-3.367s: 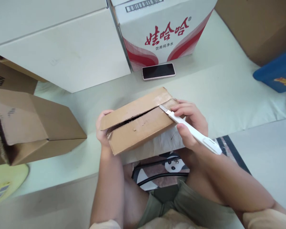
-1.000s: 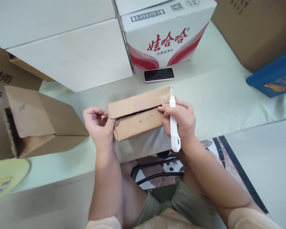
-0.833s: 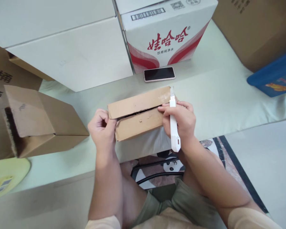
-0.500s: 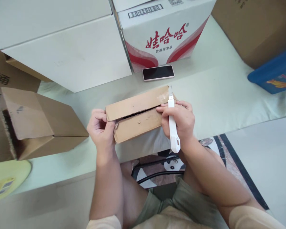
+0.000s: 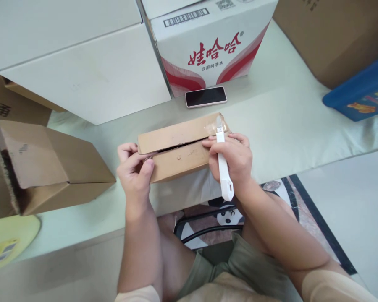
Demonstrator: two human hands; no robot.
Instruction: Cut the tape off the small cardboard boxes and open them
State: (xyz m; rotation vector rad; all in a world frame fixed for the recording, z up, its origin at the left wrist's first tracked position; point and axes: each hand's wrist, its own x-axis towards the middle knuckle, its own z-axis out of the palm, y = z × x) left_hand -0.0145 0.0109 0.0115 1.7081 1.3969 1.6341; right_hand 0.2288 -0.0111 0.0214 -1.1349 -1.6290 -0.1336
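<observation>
Bright, soft light filled the room. The pale surface (image 5: 290,109) shone gently on the right, and the clear tape (image 5: 210,127) had a small white glint. The open brown box (image 5: 61,167) was dark inside. Dim shade lay on the floor (image 5: 82,256) at the left. The edges looked stretched, and the yellow label (image 5: 3,253) was fuzzy.
</observation>
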